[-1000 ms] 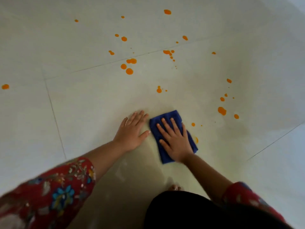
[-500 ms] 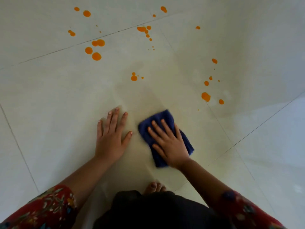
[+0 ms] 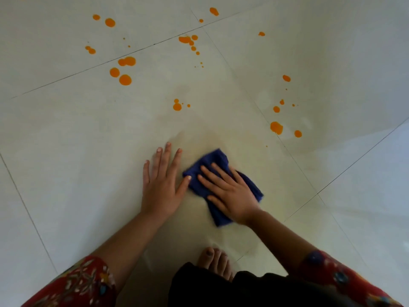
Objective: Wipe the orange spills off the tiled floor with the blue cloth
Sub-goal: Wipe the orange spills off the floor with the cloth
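I see the tiled floor [image 3: 66, 140] dotted with orange spills [image 3: 125, 80], all beyond the cloth. The blue cloth [image 3: 215, 157], dark and bunched, lies on the floor close in front. I judge it soft, light and limp: press it from above, mid-fold. The right hand [image 3: 230, 193] presses it with fingers straight; the left hand [image 3: 161, 187] rests spread flat on the floor just beside.

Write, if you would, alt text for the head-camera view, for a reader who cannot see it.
A person's right hand presses a blue cloth flat on a pale tiled floor, with the left hand resting flat just beside it. Orange spills dot the floor ahead of the hands, not yet wiped. A bare foot shows below.
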A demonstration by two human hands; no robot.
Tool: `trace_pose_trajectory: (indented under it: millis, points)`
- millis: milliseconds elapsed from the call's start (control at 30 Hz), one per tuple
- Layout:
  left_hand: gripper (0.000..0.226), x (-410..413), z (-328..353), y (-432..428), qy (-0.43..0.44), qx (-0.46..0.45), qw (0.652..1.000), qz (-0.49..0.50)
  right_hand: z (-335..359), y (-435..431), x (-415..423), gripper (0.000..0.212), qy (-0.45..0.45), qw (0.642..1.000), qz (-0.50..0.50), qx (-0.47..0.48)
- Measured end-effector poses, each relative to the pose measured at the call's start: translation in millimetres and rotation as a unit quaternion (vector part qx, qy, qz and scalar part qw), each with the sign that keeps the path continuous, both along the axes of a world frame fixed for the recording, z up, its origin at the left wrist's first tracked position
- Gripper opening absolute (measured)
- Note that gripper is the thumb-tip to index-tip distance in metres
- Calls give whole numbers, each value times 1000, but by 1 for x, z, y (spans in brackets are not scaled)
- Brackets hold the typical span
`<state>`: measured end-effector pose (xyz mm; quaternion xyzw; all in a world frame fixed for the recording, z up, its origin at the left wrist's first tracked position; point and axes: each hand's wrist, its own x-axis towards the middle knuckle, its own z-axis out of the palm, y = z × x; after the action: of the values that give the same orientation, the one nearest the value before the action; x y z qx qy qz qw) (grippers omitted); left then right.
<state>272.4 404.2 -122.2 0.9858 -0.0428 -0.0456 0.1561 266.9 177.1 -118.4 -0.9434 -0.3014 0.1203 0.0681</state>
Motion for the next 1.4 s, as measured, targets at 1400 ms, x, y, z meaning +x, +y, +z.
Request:
trace_pose_trajectory:
  millis: [1400]
  points:
    - [67,95,-9,-41,-77,8,989,-128,-4,-111,38,52,-58,933,-350,63]
